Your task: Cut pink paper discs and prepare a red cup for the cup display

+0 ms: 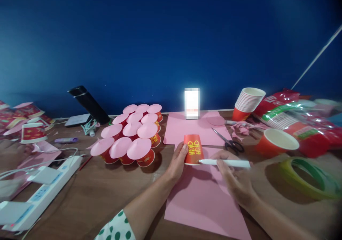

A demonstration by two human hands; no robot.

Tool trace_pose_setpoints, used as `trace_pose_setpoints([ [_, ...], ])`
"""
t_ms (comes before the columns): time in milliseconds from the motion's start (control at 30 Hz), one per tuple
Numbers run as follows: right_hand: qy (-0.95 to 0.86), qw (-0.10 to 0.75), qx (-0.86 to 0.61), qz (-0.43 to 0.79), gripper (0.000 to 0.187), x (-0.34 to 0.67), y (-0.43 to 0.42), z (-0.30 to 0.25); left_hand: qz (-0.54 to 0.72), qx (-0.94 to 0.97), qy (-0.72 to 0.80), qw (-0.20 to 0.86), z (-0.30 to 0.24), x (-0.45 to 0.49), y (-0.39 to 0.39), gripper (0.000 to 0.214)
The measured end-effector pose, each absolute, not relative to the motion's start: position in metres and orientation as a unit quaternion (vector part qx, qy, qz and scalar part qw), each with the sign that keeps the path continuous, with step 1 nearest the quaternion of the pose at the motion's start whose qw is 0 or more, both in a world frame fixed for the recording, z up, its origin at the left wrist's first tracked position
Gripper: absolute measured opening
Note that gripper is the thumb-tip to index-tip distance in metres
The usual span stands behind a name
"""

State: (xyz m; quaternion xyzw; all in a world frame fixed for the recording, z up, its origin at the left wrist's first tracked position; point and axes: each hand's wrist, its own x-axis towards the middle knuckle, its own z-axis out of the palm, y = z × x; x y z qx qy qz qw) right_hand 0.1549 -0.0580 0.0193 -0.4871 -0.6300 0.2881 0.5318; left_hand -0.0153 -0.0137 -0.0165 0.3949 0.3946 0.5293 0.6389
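Both your hands are full. Your left hand (176,167) is closed around the left side of a red paper cup (191,149), held upside down over a pink sheet (201,204) on the bench (107,201). Your right hand (236,179) is closed on a white marker (235,163), its tip at the cup's lower right edge; you cannot tell whether it touches. Scissors (233,145) lie just beyond, and cups topped with pink cones (132,129) stand to your left.
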Motion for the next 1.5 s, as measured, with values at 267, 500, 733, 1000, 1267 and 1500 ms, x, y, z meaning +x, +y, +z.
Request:
trace_pose_setpoints([
  [267, -0.648, 0.52, -0.484, 0.276, 0.021, 0.154, -0.06, 0.022, 0.537, 0.379, 0.374, 0.655, -0.019, -0.013, -0.012, 0.04],
  [500, -0.648, 0.51, -0.479, 0.3, 0.02, 0.154, -0.059, 0.019, 0.531, 0.39, 0.396, 0.64, -0.015, -0.014, -0.014, 0.043],
  [733, -0.587, 0.556, -0.479, 0.342, 0.024, 0.156, -0.059, 0.02, 0.54, 0.346, 0.378, 0.668, -0.018, -0.013, -0.013, 0.038],
  [1000, -0.657, 0.559, -0.45, 0.232, 0.013, 0.156, -0.058, 0.023, 0.561, 0.248, 0.333, 0.716, -0.013, -0.008, -0.013, 0.038],
  [1267, -0.68, 0.576, -0.423, 0.164, 0.007, 0.154, -0.055, 0.022, 0.554, 0.288, 0.333, 0.706, -0.015, -0.012, -0.014, 0.044],
  [1500, -0.638, 0.582, -0.456, 0.216, 0.017, 0.156, -0.052, 0.005, 0.551, 0.287, 0.348, 0.702, -0.017, -0.014, -0.011, 0.049],
])
